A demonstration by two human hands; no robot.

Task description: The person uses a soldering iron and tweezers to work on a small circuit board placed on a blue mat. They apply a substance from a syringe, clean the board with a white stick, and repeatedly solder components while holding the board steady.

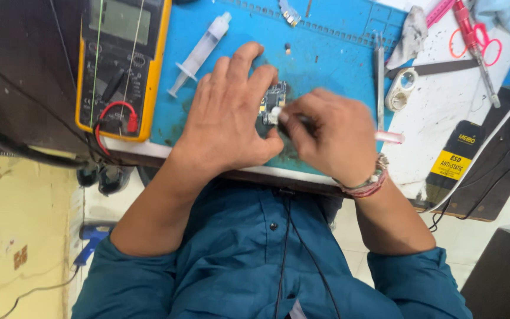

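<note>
Blue mat [337,53], small circuit board [273,100] mostly hidden under both hands.

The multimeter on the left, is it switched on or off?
It looks off: the multimeter has a blank grey display with no digits showing. The dial's setting is too small to tell.

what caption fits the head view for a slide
Left hand steadies a small circuit board on a blue mat while the right hand works it with a thin tool.
</note>
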